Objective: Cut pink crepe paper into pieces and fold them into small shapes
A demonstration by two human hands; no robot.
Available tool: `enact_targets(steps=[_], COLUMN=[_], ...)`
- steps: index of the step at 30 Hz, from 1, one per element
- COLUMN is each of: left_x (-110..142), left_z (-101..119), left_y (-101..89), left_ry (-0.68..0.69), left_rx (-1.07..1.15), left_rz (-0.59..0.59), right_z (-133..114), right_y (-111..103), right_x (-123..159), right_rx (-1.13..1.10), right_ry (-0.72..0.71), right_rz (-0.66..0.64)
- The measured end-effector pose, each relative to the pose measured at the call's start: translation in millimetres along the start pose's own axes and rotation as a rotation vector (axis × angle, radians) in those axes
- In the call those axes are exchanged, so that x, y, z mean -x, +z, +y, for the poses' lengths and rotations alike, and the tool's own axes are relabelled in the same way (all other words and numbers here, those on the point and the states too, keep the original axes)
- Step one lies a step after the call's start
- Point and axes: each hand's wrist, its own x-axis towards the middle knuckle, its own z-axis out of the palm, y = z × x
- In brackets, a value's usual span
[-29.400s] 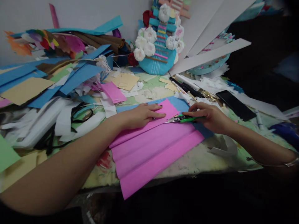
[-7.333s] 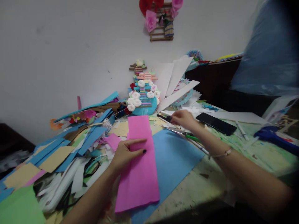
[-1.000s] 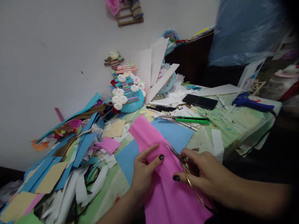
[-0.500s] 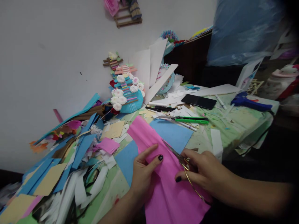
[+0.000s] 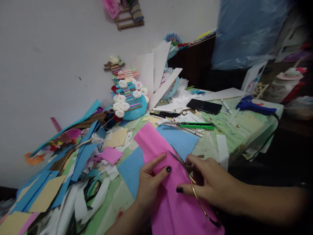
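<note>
A long sheet of pink crepe paper (image 5: 176,209) runs from the lower edge up toward the middle of the table. My left hand (image 5: 153,178) pinches it, thumb and forefinger on top and the other fingers hidden underneath. In my right hand (image 5: 207,181) is a pair of gold-handled scissors (image 5: 183,161), its blades slightly parted at the paper's right edge. My right thumb lies over the paper beside the gold handle. Under the pink sheet lies blue paper (image 5: 181,138), showing on both sides.
Beyond the paper lie a green utility knife (image 5: 195,125), black pens (image 5: 167,115) and a phone (image 5: 204,106). A blue glue gun (image 5: 255,106) rests at the right. Paper scraps and blue strips (image 5: 83,158) pile up at the left. Flower-decorated crafts (image 5: 129,101) lean on the wall.
The scissor blades have parted a little, and my right thumb has shifted left over the paper. The surroundings sit slightly further left in view.
</note>
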Motion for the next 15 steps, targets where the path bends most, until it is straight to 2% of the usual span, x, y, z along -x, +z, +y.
enact_targets(steps=[4, 9, 15], left_x=[-0.1, 0.3, 1.9], left_z=[-2.6, -1.9, 1.6], left_y=[-2.4, -2.4, 1.1], left_ry=[-0.011, -0.019, -0.028], left_rx=[-0.021, 0.030, 0.033], left_rz=[-0.040, -0.017, -0.001], right_z=[1.8, 3.5, 1.0], right_y=[0.2, -0.3, 0.9], right_x=[-0.3, 1.4, 1.9], right_rx=[-0.006, 0.018, -0.035], right_ry=[-0.011, 0.003, 0.011], right_rz=[0.012, 0.038, -0.016])
